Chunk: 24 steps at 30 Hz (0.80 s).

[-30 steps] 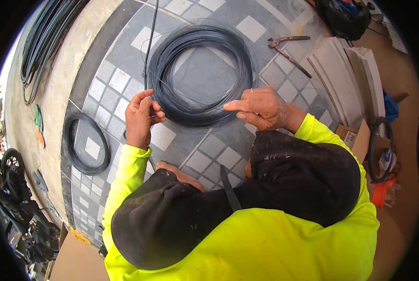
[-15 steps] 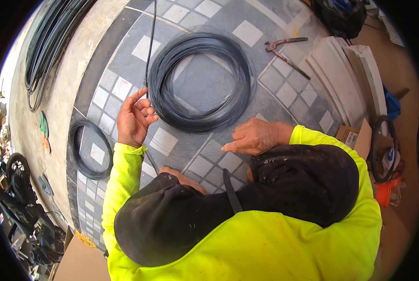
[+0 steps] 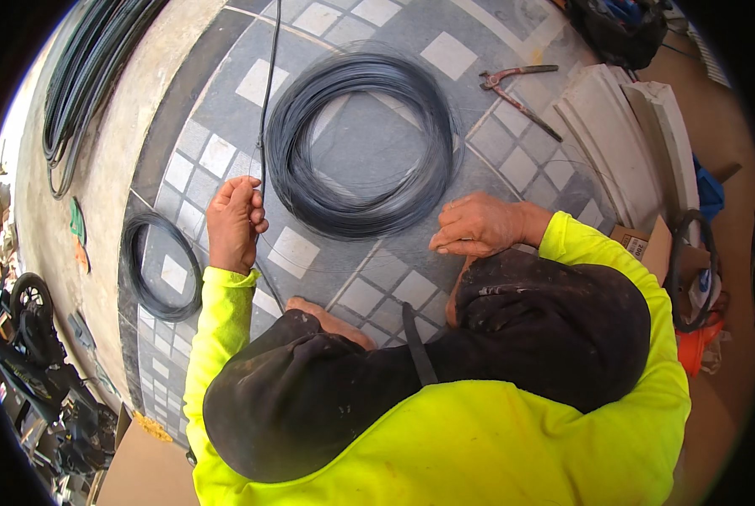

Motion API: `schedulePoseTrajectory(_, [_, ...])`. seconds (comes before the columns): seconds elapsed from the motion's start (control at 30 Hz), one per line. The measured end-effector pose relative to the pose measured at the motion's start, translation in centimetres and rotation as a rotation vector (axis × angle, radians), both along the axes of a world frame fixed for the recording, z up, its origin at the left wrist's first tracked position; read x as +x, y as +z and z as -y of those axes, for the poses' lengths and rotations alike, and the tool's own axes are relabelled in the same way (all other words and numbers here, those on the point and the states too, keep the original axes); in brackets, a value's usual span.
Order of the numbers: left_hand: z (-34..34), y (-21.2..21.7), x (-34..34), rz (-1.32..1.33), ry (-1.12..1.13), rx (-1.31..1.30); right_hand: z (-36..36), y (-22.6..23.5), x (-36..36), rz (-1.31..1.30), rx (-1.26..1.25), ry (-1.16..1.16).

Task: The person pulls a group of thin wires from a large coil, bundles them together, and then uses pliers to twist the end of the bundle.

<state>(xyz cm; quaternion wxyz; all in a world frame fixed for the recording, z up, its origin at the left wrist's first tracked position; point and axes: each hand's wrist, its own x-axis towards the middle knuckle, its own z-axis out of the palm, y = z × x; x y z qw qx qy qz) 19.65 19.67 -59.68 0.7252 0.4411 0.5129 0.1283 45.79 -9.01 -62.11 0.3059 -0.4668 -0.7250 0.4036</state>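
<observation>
A big coil of thin dark wire (image 3: pixel 424 181) lies on the tiled floor in front of me. Left of it a long dark rod (image 3: pixel 268 105) runs toward me, with a small knot-like bump on it. My left hand (image 3: pixel 237 221) is closed beside this rod, thumb and fingers pinched at it. My right hand (image 3: pixel 479 223), at the coil's near right, is closed too. Between the two hands a faint thin wire (image 3: pixel 335 271) sags in a curve, and both pinches appear to be on it. The wire ends inside the fingers are hidden.
A smaller wire coil (image 3: pixel 133 270) lies at the left. Red-handled pincers (image 3: pixel 519 94) rest beyond the big coil, near pale moulded strips (image 3: pixel 601 139). A bundle of dark rods (image 3: pixel 86 93) is at the far left. My bare foot (image 3: pixel 335 324) is near the rod's lower end.
My right hand has moved right, away from my left hand. The fingers of my left hand have curled in from a looser pose, and the hand has come slightly nearer to me.
</observation>
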Motion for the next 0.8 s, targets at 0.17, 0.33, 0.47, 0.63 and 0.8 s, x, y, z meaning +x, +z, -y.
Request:
schedulePoseTrajectory(0.17, [-0.1, 2.0, -0.4, -0.015, -0.023, 0.004, -1.2, 0.9, 4.9, -0.062, -0.239, -0.103])
schedulePoseTrajectory(0.33, [-0.2, 4.5, 0.9, 0.020, -0.069, -0.035, -0.4, -4.8, 18.9, 0.902, 0.029, -0.770])
schedulePoseTrajectory(0.47, [0.0, 6.3, 0.9, 0.001, -0.093, -0.010, 0.0, -6.5, 20.8, 1.139, -0.308, -0.749])
schedulePoseTrajectory(0.63, [0.0, 6.2, 0.5, -0.003, -0.098, 0.010, -0.2, -6.5, 22.8, 0.970, -0.401, -0.769])
schedulePoseTrajectory(0.8, [0.4, 6.2, 0.6, -0.026, -0.144, 0.103, 0.4, -6.0, 22.0, 0.913, -0.354, -0.723])
